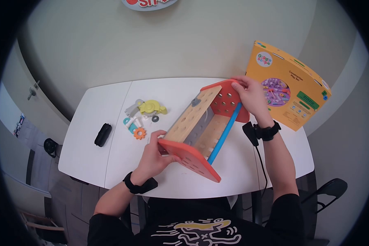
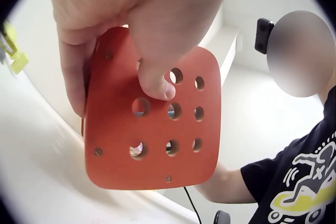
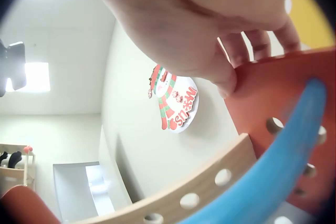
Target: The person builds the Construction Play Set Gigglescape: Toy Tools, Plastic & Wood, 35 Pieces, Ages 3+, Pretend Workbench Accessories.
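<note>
A toy workbench has two red end panels (image 1: 192, 160), a wooden board with holes (image 1: 192, 117), and a blue rod (image 1: 225, 133) between the panels. It is held tilted over the white table. The left hand (image 1: 155, 159) grips the near panel, its thumb on the outer face among the holes, as the left wrist view shows on the red panel (image 2: 113, 124). The right hand (image 1: 252, 98) pinches the upper edge of the far panel; in the right wrist view its thumb lies on the inner side of that red panel (image 3: 262, 92).
On the white table (image 1: 84, 135) lie yellow and grey toy parts (image 1: 151, 107), an orange gear (image 1: 139, 133) and a black case (image 1: 103, 135). A yellow box (image 1: 287, 86) stands at the right. A black cable (image 1: 260, 160) hangs by the right wrist.
</note>
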Available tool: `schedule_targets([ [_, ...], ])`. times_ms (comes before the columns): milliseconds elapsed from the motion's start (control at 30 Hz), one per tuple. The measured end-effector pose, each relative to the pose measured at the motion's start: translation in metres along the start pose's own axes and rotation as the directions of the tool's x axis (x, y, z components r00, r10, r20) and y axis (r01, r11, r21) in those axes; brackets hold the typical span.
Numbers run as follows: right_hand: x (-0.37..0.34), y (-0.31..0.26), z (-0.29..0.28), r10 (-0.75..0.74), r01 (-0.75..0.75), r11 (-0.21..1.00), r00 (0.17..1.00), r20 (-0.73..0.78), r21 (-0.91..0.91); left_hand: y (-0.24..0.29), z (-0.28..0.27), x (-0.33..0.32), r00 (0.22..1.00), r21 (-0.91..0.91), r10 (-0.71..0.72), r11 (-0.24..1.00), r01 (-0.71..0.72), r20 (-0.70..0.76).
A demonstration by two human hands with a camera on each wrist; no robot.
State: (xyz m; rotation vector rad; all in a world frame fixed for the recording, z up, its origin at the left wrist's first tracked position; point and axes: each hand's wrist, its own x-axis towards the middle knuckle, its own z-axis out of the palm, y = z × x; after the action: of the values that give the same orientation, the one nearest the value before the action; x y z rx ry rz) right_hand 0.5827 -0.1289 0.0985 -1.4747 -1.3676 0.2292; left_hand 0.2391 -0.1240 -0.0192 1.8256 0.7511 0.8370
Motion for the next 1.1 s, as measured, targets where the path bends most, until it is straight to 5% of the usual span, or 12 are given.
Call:
schedule_targets([
  [167,0.019,-0.015,0.014,-0.017,0.067,0.938,0.989,0.148,-0.339,0.003,0.006,0.0,0.988,0.151,-0.098,0.985,0.08,0.118],
  [533,0.04,-0.006,0.05,-0.008,0.134,0.917,0.947,0.32,-0.375,-0.004,0.0,-0.003,0.976,0.376,-0.052,0.926,-0.032,0.21],
  [600,0.044,-0.009,0.055,0.031,0.092,0.934,0.942,0.334,-0.344,-0.002,0.001,-0.001,0.956,0.549,-0.102,0.833,-0.069,0.274],
  [833,0.057,0.001,0.075,-0.049,0.219,0.916,0.892,0.448,-0.335,0.008,-0.01,0.005,0.933,0.701,-0.053,0.675,-0.229,0.356],
  [933,0.059,-0.003,0.083,-0.035,0.228,0.913,0.87,0.492,-0.338,0.004,-0.026,0.014,0.874,0.652,0.026,0.656,-0.381,0.485],
  [1000,0.06,-0.003,0.087,-0.017,0.225,0.913,0.856,0.517,-0.341,0.003,-0.039,0.023,0.735,0.572,0.063,0.584,-0.575,0.675],
  [1100,0.061,0.001,0.094,-0.021,0.242,0.908,0.841,0.54,-0.342,-0.001,-0.053,0.045,0.817,0.638,-0.043,0.649,-0.415,0.575],
])
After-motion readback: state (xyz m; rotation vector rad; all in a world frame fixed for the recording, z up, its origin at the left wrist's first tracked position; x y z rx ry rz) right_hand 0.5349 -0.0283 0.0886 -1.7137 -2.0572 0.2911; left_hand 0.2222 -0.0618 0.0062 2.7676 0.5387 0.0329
